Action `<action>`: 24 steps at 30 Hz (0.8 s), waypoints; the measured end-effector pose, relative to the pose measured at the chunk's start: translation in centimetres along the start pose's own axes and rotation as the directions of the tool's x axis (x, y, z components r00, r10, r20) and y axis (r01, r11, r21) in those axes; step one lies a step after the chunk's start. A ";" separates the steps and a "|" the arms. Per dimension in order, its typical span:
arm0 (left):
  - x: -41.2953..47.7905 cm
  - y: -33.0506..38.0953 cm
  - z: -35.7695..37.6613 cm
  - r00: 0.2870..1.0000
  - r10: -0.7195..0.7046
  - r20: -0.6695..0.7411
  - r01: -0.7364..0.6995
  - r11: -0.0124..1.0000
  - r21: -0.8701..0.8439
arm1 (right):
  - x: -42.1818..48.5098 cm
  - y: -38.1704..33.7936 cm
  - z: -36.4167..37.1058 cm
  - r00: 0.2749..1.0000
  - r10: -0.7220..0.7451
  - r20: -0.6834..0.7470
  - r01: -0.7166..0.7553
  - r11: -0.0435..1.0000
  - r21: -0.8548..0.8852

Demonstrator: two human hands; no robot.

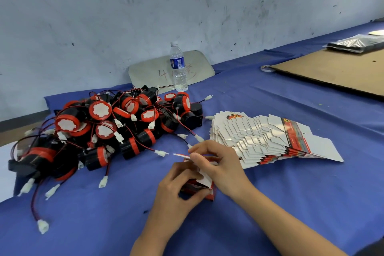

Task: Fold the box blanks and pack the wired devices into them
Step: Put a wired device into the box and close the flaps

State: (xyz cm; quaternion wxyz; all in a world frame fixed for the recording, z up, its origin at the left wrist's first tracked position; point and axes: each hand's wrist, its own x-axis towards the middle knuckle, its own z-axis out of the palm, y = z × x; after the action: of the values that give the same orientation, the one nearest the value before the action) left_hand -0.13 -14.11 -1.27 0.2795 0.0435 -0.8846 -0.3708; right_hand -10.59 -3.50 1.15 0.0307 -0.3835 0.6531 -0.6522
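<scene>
A "4" is scrawled on the board (145,68) behind the bottle (178,66) — my left fingers (193,174) and right fingers (199,151) pinch the half-folded box (204,190) between them.

A single head-worn camera looks forward and down across the tabletop (270,203) from the person's own seat — a wide-angle view, so the straight edges bow. It sits close above both forearms, which enter from the bottom edge, the left hand (176,189) and right hand (216,162) near frame centre. Farther off, the wall (187,6) fills the upper half — no second view overlaps.
</scene>
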 end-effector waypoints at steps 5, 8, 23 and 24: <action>0.1 0.1 0.3 0.999 0.012 -0.044 -0.012 1.000 0.002 | 0.0 0.6 -0.5 0.998 0.050 0.039 -0.046 0.995 -0.087; -0.1 -0.1 0.7 0.990 0.053 -0.131 -0.045 0.997 0.063 | -0.3 1.1 -0.7 0.995 0.051 0.088 -0.039 0.990 -0.135; 0.1 -0.9 -0.5 0.929 -0.220 -0.297 0.193 0.974 -0.117 | -0.9 2.0 -0.6 0.941 -0.138 0.310 0.272 0.852 -0.447; 0.1 -1.0 -0.6 0.930 -0.221 -0.294 0.195 0.974 -0.115 | -1.0 2.1 -1.0 0.925 -0.110 0.365 0.276 0.852 -0.444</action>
State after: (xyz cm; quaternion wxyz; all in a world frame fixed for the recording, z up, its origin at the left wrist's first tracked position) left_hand -0.01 -15.18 -1.58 0.3733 0.1818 -0.8049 -0.4238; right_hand -11.37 -2.43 -0.98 -0.0259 -0.5456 0.7394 -0.3935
